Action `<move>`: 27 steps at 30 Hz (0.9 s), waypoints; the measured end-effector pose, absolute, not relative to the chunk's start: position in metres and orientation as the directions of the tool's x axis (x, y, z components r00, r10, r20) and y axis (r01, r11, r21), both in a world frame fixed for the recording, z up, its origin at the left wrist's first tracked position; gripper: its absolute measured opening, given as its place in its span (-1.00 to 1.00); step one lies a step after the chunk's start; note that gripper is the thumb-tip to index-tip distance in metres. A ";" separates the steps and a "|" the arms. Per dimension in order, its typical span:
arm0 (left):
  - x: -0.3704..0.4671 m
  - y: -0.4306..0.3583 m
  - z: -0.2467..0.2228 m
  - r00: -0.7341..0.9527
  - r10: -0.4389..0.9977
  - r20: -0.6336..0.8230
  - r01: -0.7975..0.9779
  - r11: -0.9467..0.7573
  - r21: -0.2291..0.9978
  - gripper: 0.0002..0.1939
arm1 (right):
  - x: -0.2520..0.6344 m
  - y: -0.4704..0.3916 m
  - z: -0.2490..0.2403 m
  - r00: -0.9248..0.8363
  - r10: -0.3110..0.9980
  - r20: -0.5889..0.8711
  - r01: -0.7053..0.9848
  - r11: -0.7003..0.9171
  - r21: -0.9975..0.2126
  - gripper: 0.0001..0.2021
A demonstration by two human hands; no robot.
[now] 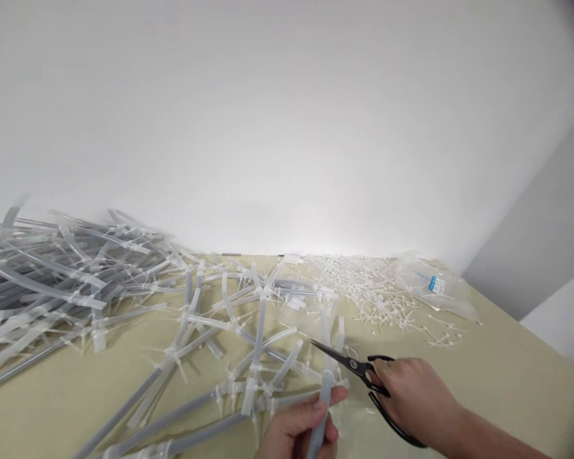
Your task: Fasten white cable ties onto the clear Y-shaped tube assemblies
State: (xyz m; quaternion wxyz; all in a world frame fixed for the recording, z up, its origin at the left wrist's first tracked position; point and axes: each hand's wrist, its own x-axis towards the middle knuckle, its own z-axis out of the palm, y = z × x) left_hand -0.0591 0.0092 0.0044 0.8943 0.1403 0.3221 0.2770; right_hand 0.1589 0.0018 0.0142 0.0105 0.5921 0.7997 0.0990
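Observation:
At the bottom centre my left hand (302, 426) is closed round a translucent tube (320, 414), which stands nearly upright with a white joint at its upper part. To the right, my right hand (414, 396) grips black scissors (354, 364) by the handles. The blades look closed and point up and left, passing close to the tube; whether they touch it I cannot tell. Several tube pieces joined with white connectors and cable ties (261, 338) lie just left of and beyond my hands.
A large heap of tubes (52, 274) covers the table's left side. White cable-tie scraps (377, 293) lie at the back right, beside a clear plastic bag (433, 287) with a blue and white label. A white wall (287, 127) rises behind the yellowish table (497, 363).

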 end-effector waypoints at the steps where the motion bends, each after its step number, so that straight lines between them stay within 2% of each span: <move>1: -0.059 0.010 0.004 0.638 0.590 -0.495 -0.416 0.805 0.422 -0.52 | 0.159 0.005 0.019 -0.297 0.949 0.102 0.946 0.278 0.170 -0.91; 4: -0.060 0.014 0.001 0.629 0.593 -0.502 -0.442 0.804 0.397 -0.53 | 0.157 0.011 0.029 -0.248 0.953 0.172 0.965 0.229 0.126 -0.89; 6: -0.061 0.016 0.000 0.649 0.589 -0.482 -0.463 0.808 0.365 -0.49 | 0.156 0.012 0.035 -0.180 0.956 0.233 0.984 0.178 0.033 -0.82; 9: -0.063 0.018 -0.004 0.721 0.589 -0.364 -0.500 0.807 0.315 -0.51 | 0.157 0.010 0.039 -0.113 0.949 0.293 0.981 0.154 -0.121 -0.70; 11: -0.065 0.018 -0.007 0.771 0.587 -0.249 -0.509 0.802 0.313 -0.65 | 0.160 0.008 0.037 -0.117 0.938 0.327 0.971 0.177 -0.161 -0.69; 13: -0.065 0.017 -0.009 0.810 0.572 -0.129 -0.513 0.797 0.319 -0.76 | 0.163 0.005 0.030 -0.136 0.923 0.360 0.963 0.208 -0.170 -0.72; 16: -0.065 0.015 -0.007 0.836 0.548 -0.013 -0.521 0.802 0.291 -0.70 | 0.165 0.000 0.014 -0.175 0.906 0.385 0.952 0.256 -0.169 -0.73; 21: -0.061 0.010 -0.005 0.844 0.535 0.040 -0.522 0.802 0.290 -0.64 | 0.150 -0.002 -0.006 -0.171 0.917 0.361 0.952 0.247 -0.178 -0.72; 27: -0.057 0.010 -0.013 0.853 0.518 0.060 -0.507 0.799 0.323 -0.65 | 0.131 0.006 -0.003 -0.177 0.919 0.353 0.955 0.247 -0.165 -0.79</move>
